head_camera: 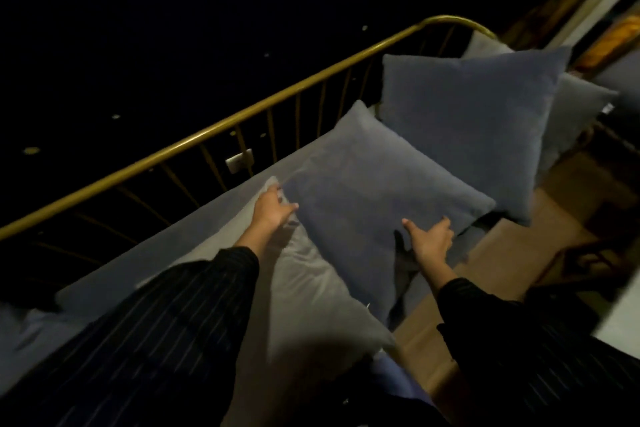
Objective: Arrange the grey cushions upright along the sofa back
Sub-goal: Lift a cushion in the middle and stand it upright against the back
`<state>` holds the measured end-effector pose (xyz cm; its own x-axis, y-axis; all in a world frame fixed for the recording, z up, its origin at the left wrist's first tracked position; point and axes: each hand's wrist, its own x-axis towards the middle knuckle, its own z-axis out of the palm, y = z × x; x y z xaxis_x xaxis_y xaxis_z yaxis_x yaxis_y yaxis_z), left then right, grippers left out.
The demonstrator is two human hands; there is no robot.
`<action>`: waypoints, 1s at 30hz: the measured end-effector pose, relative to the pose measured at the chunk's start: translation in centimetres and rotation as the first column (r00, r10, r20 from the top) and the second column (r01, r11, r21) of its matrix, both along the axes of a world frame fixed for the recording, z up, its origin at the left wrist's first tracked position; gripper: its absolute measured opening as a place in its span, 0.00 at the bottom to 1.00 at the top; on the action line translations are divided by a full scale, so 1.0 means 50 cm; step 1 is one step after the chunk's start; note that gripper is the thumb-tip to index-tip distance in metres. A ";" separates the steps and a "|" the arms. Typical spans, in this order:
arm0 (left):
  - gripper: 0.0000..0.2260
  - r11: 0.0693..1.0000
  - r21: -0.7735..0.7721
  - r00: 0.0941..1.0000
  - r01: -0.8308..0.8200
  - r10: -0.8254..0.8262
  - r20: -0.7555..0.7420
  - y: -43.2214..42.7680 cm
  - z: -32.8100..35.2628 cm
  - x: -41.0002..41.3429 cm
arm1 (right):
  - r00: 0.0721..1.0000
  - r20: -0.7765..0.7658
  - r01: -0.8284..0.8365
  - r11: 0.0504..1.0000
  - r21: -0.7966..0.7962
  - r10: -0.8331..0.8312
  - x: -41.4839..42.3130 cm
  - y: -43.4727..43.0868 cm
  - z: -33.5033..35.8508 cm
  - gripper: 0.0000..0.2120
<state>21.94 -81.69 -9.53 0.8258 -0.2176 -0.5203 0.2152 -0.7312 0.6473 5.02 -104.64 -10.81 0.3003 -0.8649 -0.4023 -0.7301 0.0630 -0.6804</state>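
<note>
A dark grey cushion (374,184) lies tilted across the sofa seat (145,260) in the middle of the view. My left hand (273,208) grips its left corner, and my right hand (431,239) holds its near edge with the thumb on top. Behind it a second dark grey cushion (474,114) stands upright against the gold rail sofa back (194,142). A paler grey cushion (578,107) leans behind that one at the far end. Another light grey cushion (311,295) lies flat under my left forearm.
The gold rail curves round the sofa's far end (450,19). A wooden floor (502,253) runs along the sofa's front on the right. A wall socket (239,160) shows through the bars. The wall behind is dark.
</note>
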 end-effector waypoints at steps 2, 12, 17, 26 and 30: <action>0.30 0.999 -0.011 0.999 0.040 -0.040 -0.006 -0.087 0.000 0.049 | 0.996 0.014 0.090 0.990 0.112 -0.092 -0.002 -0.034 -0.035 0.51; 0.50 0.989 -0.100 0.978 0.112 -0.128 -0.168 -0.316 -0.176 0.279 | 0.942 -0.129 0.334 0.846 0.415 -0.309 0.039 -0.125 -0.198 0.68; 0.57 0.983 -0.108 0.954 0.147 -0.170 -0.247 -0.363 -0.187 0.322 | 0.953 -0.143 0.304 0.835 0.459 -0.268 0.029 -0.150 -0.242 0.67; 0.44 0.989 -0.148 0.946 0.024 -0.070 -0.317 -0.375 -0.146 0.282 | 0.932 0.003 0.331 0.857 0.396 -0.361 0.025 -0.130 -0.222 0.63; 0.43 0.980 -0.197 0.962 -0.032 -0.024 -0.273 -0.343 -0.104 0.242 | 0.894 0.172 0.321 0.859 0.398 -0.413 0.021 -0.103 -0.176 0.66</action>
